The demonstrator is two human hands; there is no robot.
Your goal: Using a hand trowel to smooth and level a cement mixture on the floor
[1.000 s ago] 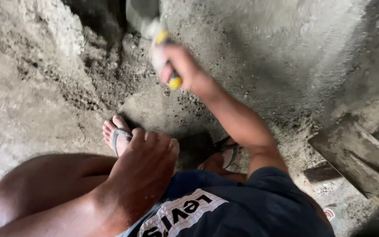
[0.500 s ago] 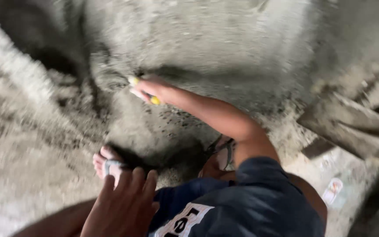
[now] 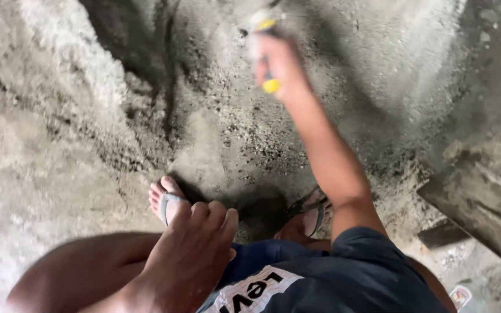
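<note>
Head view, looking down. My right hand (image 3: pixel 279 66) is stretched out ahead of me, blurred by motion, with its fingers wrapped tight around a tool handle (image 3: pixel 269 86) that has yellow at both ends; the handle runs through the fist, one yellow end showing below the hand and the other above it. What the tool carries at its far end I cannot tell, as it is smeared and cut by the top edge. Around and beneath this hand lies a heap of grey mortar (image 3: pixel 244 133), coarse and crumbly just below the wrist, smoother farther out beyond the fingers.

My left hand (image 3: pixel 189 255) rests flat on my left knee (image 3: pixel 88 272), fingers together and laid loosely, gripping nothing. Just past its fingertips is my left foot (image 3: pixel 166 200) in a grey sandal, standing at the edge of the mortar. My right foot (image 3: pixel 308 217), also in a sandal, sits under the right forearm. Well to the right of the right arm, wooden planks (image 3: pixel 482 203) lie on the ground.
</note>
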